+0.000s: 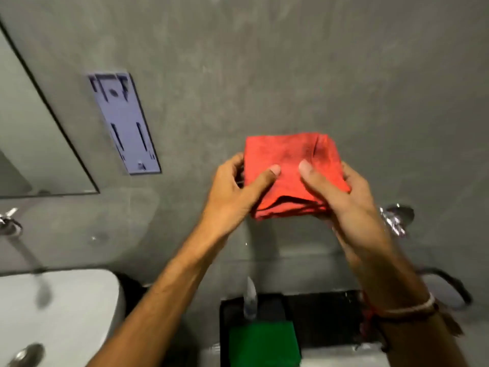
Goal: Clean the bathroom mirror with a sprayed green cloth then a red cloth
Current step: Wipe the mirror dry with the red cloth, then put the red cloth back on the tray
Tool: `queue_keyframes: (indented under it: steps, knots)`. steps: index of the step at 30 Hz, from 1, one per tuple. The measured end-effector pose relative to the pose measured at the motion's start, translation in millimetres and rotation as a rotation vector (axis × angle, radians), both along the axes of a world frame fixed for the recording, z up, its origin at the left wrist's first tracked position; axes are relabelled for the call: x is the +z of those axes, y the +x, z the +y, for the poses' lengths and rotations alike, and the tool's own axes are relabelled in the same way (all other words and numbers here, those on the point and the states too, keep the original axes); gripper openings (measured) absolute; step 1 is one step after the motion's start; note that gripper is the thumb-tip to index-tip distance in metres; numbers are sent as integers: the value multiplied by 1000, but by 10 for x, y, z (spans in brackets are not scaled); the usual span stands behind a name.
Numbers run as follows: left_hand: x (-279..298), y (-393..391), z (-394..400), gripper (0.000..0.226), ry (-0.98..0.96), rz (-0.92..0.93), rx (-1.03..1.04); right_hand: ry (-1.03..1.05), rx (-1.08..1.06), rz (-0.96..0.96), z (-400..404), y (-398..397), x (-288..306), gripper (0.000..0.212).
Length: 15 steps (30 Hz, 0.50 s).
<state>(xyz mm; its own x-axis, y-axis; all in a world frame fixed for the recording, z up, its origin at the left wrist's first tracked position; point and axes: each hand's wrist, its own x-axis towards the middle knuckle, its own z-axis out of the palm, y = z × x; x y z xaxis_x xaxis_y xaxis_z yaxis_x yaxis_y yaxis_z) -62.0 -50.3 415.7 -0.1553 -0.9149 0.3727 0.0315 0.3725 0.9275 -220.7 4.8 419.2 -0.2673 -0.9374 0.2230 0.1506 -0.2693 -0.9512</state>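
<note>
A folded red cloth [288, 165] is held up in front of the grey wall, gripped from both sides. My left hand [232, 192] holds its left edge with the thumb on top. My right hand [344, 197] holds its right edge the same way. The folded green cloth [264, 343] lies below on a black tray [322, 316], with a spray bottle [250, 300] standing just behind it. The mirror [34, 144] hangs at the far left, away from both hands.
A white sink [66, 308] with a wall tap [10, 223] sits at the lower left. A pale bracket plate [124, 123] is fixed to the wall beside the mirror. A chrome valve [397, 218] and a dark hose [449, 284] are on the right.
</note>
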Motion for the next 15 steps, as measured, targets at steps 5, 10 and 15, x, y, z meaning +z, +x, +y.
queue_keyframes:
  steps: [5,10,15]
  knots:
    - [-1274,-297,246,38,223,-137,114,291,-124,123,189,-455,-1282,13]
    - [-2378,-543,541,39,405,-314,162,646,-219,60,218,-729,-2481,32]
    - [-3209,-736,536,24,557,-533,37,867,-273,200,83,-804,-3494,24]
